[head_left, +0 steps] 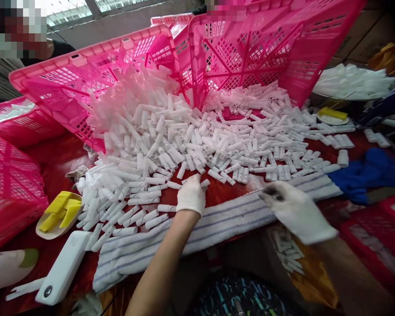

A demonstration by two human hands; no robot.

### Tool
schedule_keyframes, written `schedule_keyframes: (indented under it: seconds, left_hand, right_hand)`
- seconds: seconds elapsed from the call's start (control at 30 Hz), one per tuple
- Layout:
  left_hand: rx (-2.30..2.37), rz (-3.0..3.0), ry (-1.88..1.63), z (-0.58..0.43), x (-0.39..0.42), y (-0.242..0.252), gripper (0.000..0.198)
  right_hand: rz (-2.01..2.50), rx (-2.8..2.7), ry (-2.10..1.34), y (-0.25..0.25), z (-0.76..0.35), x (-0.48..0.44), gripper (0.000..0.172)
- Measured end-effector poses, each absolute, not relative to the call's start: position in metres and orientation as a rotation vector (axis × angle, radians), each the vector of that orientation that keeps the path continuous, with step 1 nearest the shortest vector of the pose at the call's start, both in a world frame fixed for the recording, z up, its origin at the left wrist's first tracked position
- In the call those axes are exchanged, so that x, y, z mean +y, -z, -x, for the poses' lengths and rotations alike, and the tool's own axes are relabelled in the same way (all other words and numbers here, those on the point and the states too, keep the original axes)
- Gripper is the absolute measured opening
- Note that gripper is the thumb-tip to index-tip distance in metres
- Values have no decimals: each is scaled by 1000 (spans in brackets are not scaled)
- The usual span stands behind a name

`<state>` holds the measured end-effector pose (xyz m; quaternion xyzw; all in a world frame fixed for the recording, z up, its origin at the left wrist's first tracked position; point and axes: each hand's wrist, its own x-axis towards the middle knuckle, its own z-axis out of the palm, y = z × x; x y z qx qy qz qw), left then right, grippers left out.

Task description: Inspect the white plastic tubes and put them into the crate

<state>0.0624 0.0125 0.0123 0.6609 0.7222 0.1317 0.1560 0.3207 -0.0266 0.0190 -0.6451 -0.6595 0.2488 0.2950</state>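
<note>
My left hand, in a white glove, reaches to the near edge of a large heap of short white plastic tubes. Its fingers are curled around one white tube, whose end sticks out on the right. My right hand, also gloved and slightly blurred, hovers over the striped towel. Its dark-stained fingertips are pinched together, and anything between them is hidden. Many of the tubes bear black marks. Several marked ones lie side by side between my hands.
Pink crates lie tipped behind the heap. At left are a dish with yellow pieces and a white power bank. A blue cloth lies at right, near another yellow piece. Below the towel hangs an orange bag holding tubes.
</note>
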Motion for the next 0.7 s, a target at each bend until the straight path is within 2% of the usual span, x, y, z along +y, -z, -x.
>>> schedule_keyframes:
  seconds: [0.1, 0.27, 0.37, 0.43, 0.53, 0.63, 0.7]
  left_hand:
    - [2120, -1853, -240, -70, 24, -10, 37]
    - [2151, -1864, -212, -64, 21, -11, 49]
    - [2080, -1876, -397, -54, 19, -12, 48]
    - [1978, -1723, -690, -47, 19, -14, 42]
    - [1599, -1150, -1078, -44, 14, -19, 33]
    - [1070, -583, -1168, -55, 0, -21, 37]
    - [859, -379, -1176, -68, -10, -21, 41]
  right_hand:
    - [1687, -1910, -510, -7, -273, 11, 15]
    - [1949, -2242, -343, 3, -226, 40, 34]
    - [1924, -2153, -387, 7, -232, 38, 43]
    - [1818, -1897, -517, 7, -242, 34, 41]
    - [1448, -1361, -958, -2, -248, 26, 31]
    - [1088, -967, -1345, -22, -240, 16, 39]
    - [995, -857, -1428, -34, -231, 11, 44]
